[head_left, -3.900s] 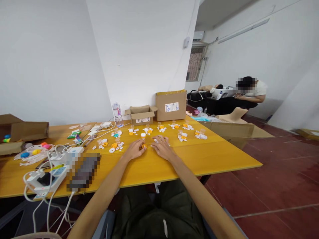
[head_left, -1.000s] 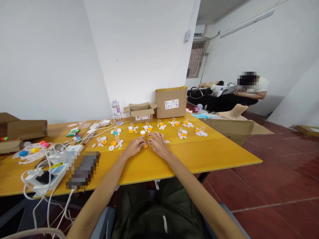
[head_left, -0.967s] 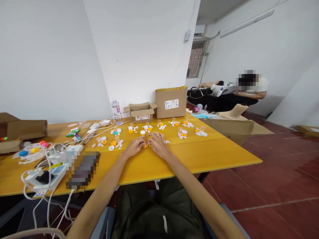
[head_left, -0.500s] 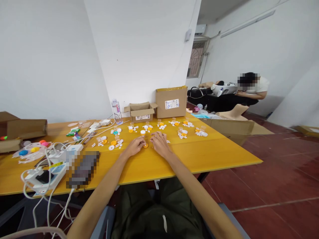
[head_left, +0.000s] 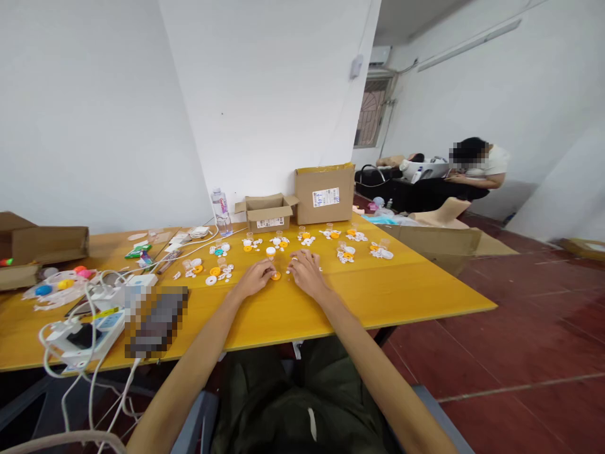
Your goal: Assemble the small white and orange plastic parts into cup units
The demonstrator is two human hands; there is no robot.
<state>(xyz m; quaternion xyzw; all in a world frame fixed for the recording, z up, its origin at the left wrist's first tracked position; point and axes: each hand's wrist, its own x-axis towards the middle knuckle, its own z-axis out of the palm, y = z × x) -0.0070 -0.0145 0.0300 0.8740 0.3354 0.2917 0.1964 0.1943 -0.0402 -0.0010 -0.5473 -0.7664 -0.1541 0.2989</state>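
White-walled room, dark red tile floor at right; a second person sits in the upper right background. Long yellow table fills the middle of the frame. Two cardboard boxes at its far edge, centre: the bigger closed box, the smaller open box just left of it, a water bottle left again. Power strip with white cables at lower left; another brown carton at far left. Rows of small white and orange plastic parts spread across the table centre. Both arms reach in from the bottom. Left hand lies palm down, fingers loosely curled, fingertips touching a small orange disc on the table at frame centre. Right hand is flat and open just right of the disc, fingers spread over tiny white pieces; whether it pinches one is too small to tell.
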